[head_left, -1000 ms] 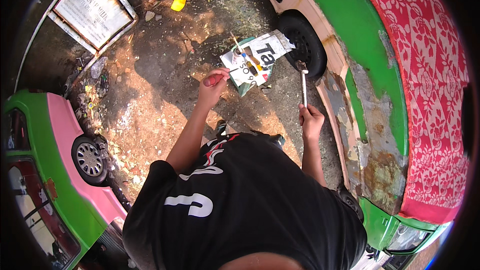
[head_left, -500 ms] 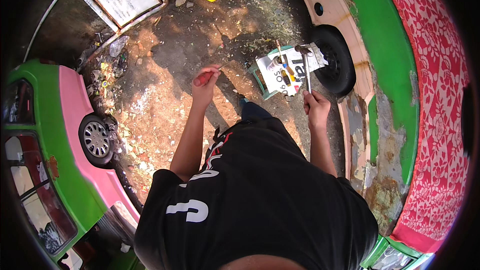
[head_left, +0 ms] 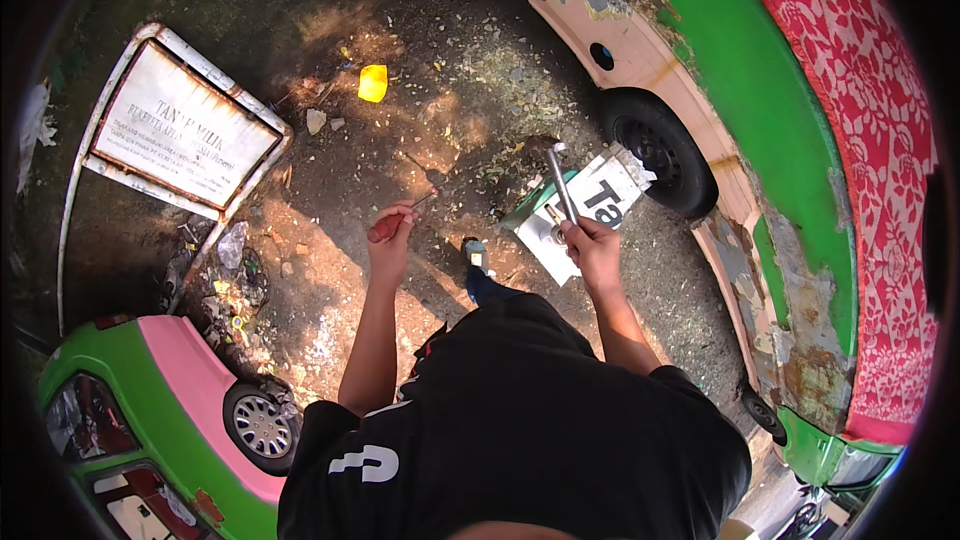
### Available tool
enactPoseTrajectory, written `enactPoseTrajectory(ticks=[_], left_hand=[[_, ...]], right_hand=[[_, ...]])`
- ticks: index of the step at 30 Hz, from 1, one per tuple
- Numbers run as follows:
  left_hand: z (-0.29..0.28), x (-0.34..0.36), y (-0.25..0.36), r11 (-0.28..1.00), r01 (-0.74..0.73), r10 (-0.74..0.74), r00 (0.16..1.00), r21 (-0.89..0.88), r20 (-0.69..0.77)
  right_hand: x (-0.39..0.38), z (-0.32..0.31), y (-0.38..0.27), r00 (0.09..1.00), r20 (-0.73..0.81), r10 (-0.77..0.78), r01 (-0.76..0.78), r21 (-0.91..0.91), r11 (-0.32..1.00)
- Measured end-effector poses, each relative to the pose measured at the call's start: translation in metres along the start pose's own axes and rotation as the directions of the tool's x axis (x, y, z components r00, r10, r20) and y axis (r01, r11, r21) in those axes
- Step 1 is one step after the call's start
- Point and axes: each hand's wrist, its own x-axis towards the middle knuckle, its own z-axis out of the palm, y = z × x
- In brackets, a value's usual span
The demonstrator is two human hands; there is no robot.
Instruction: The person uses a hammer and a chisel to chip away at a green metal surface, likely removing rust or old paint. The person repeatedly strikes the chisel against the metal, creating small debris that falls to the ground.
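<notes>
My left hand [head_left: 390,252] is closed around the red handle of a screwdriver [head_left: 382,229], its thin metal shaft pointing up and to the right. In my right hand [head_left: 597,258] is a hammer [head_left: 562,180], gripped low on its metal handle with the head raised away from me. Behind the hammer stands a low green stool [head_left: 538,198], topped by a white printed sheet [head_left: 612,202]. Small items on the sheet are mostly hidden by the hammer and right hand. The two tools are held apart.
A rusted vehicle [head_left: 745,90] with a black wheel [head_left: 655,148] and red patterned cloth [head_left: 870,160] lines the right. At left are a white-framed sign [head_left: 180,130] and a green-pink car [head_left: 185,370]. A yellow object [head_left: 372,83] lies on littered ground [head_left: 330,270].
The view has tilted and swung, showing more of the sign. My right hand and hammer now overlap the stool, covering tools that showed before. Both hands keep their grips.
</notes>
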Motion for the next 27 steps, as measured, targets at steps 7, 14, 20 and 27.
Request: enactPoseTrajectory(ticks=[7,14,20,27], left_hand=[[-0.020,0.127,0.031,0.998,-0.054,0.055,0.997,-0.013,0.059],[-0.018,0.220,0.018,0.999,-0.050,0.049,0.993,0.005,0.103],[0.003,0.337,-0.001,0.987,-0.083,0.124,0.935,-0.135,0.332],[0.079,0.459,0.036,0.990,0.042,0.055,0.774,-0.137,0.630]], right_hand=[[0.070,0.059,-0.056,0.996,-0.039,0.083,-0.076,0.150,0.986],[0.131,0.087,-0.089,0.986,-0.137,0.093,-0.085,0.062,0.994],[0.181,0.128,-0.121,0.967,-0.240,0.085,-0.045,0.167,0.985],[0.187,0.164,-0.181,0.856,-0.505,0.115,0.036,0.279,0.960]])
